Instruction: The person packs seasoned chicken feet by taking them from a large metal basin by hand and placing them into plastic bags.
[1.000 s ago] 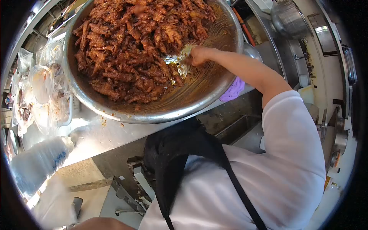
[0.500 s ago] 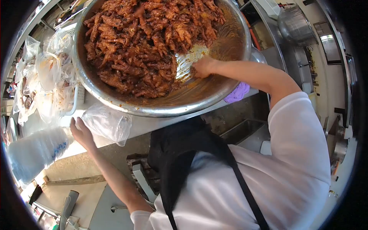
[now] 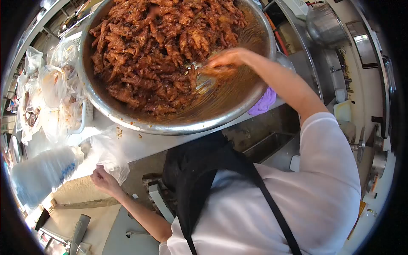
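Bright counter (image 3: 146,145) supports a basin (image 3: 170,128) of glazed chicken feet (image 3: 157,55), upper centre. Lower left, the left hand (image 3: 106,181) grips a plastic bag (image 3: 111,154), which could tear if tugged; the right hand (image 3: 225,61) blurs beside the feet, its grip unclear.

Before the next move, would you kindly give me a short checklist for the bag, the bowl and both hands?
1. Left hand has the plastic bag: ok, fingers closed on it.
2. Bag mouth open: cannot tell, the bag is blurred.
3. Right hand holding something: cannot tell, motion blur at the fingers.
4. Chicken feet within the right hand's reach: ok, heaped beside it in the metal bowl.
5. Counter clean: not ok, brown bits near the rim.
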`<state>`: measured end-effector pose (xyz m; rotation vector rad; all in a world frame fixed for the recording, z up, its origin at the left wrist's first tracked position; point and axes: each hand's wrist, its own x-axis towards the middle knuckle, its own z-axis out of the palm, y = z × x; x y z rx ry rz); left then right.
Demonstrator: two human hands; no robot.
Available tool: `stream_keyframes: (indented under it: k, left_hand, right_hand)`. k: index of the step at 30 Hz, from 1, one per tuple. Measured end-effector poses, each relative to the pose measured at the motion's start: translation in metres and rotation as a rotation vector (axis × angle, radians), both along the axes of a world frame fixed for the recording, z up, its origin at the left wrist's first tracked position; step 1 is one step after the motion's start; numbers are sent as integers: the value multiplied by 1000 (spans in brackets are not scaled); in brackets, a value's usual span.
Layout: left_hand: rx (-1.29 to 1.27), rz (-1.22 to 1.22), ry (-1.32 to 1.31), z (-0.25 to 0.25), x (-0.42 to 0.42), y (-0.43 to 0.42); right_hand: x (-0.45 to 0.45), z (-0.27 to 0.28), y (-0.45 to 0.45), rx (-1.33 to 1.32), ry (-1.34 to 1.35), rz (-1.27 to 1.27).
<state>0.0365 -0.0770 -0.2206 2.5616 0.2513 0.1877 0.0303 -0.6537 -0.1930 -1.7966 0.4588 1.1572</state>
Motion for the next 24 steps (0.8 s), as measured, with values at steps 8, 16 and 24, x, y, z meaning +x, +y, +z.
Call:
stream_keyframes:
  k: [8, 16, 24]
  left_hand:
    - [-90, -8, -165, -4, 8, -28]
    - [-120, 70, -184, 16, 18, -32]
    - [-247, 68, -283, 70, 5, -49]
  right_hand:
    - [-21, -55, 59, -641, -116, 737]
    - [37, 109, 209, 278, -158, -8]
    - [123, 14, 409, 941, 20, -9]
